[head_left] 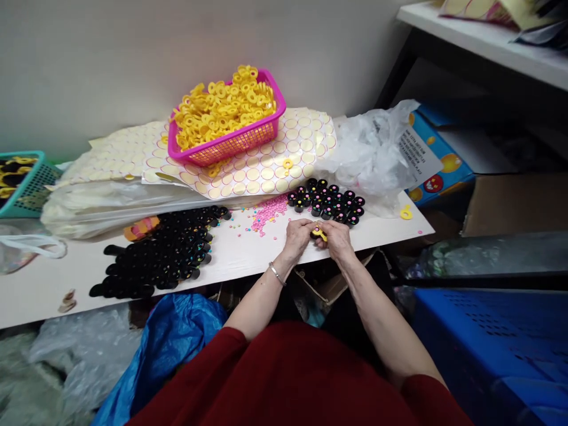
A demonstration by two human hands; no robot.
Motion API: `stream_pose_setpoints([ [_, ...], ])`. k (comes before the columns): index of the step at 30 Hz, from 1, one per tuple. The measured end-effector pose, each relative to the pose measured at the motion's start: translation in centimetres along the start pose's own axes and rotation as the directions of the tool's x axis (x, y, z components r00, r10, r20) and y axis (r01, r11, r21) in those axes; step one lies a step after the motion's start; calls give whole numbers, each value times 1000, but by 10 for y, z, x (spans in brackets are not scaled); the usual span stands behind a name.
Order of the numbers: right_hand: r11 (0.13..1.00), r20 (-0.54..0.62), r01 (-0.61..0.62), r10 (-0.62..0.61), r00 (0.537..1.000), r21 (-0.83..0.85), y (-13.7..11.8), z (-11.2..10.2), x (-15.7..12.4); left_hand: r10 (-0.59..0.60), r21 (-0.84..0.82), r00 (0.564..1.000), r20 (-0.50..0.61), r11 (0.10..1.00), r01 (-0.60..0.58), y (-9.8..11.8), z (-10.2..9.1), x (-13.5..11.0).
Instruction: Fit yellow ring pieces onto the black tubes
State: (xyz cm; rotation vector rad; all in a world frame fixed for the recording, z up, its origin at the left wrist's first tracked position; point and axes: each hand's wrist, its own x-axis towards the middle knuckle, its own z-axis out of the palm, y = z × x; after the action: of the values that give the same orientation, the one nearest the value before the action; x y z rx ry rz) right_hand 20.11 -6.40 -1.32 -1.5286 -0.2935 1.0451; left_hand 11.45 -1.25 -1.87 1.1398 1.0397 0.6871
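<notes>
My left hand and my right hand meet at the near edge of the white table, fingers pinched together round a small black and yellow part. Just beyond them stands a cluster of black caps with coloured dots. A scatter of small pink beads lies to the left of that cluster. A larger pile of black parts lies further left. A pink basket heaped with yellow rings sits at the back on sheets of round stickers.
A crumpled clear plastic bag and a blue printed box lie at the right end. A teal basket stands at far left. A loose yellow ring lies near the right edge. A blue crate and blue bag sit below.
</notes>
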Motion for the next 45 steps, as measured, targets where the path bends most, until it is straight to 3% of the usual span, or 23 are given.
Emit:
stream_pose_setpoints([
  [4,999,-2,37,-37,999,-40,2,1,0,-68,-71,996,63,995,72,2,0,-3],
  [10,995,4,48,-48,999,-83,6,0,8,-75,-55,997,-9,996,74,-3,6,-1],
  [14,998,32,36,-34,999,-58,2,0,6,-42,-39,999,9,998,42,-4,3,-5],
  [17,998,37,53,-51,998,-45,0,0,2,28,-61,982,188,998,-16,-5,-7,-9],
  [20,997,45,80,-81,996,18,1,-4,-2,124,-23,918,376,992,-125,-5,-16,-12],
  [27,946,241,60,-142,960,318,15,-36,-28,361,81,899,248,917,-390,-3,-14,-24],
  [30,917,352,31,-184,918,398,22,-49,-40,489,237,828,274,801,-551,-1,-13,-32],
  [34,925,444,-20,-164,881,380,19,-59,-48,611,415,668,425,525,-743,2,-15,-36],
  [37,945,454,-31,-128,882,325,12,-66,-48,634,451,548,546,328,-830,3,-17,-37],
  [39,957,471,-38,-107,876,288,10,-70,-47,605,462,491,627,219,-860,3,-16,-39],
  [42,974,473,-31,-82,877,226,10,-72,-47,538,473,450,713,104,-875,1,-11,-46],
  [45,983,465,-27,-60,883,180,11,-71,-48,519,495,448,728,53,-867,-2,-4,-53],
])
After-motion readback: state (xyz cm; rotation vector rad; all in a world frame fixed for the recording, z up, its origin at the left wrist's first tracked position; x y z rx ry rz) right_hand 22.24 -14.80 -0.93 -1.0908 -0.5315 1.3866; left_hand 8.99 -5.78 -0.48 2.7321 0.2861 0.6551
